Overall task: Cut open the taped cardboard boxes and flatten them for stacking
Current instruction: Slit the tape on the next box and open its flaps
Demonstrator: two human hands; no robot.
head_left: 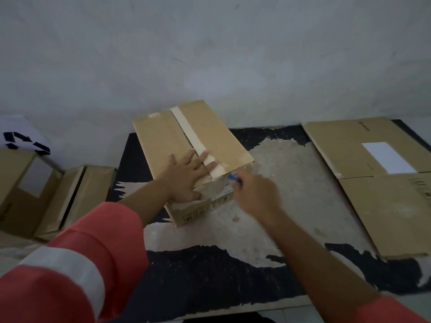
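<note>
1. In the middle of the desk (291, 183) stands a taped box (161, 141), its tape strip (186, 127) running along the top.
2. The left grip (186, 176) lies flat on that box, fingers spread, holding nothing.
3. The right grip (258, 197) grasps a blue cutter (234, 178) at the tape's near end.
4. A flattened box (345, 145) lies at the right.
</note>
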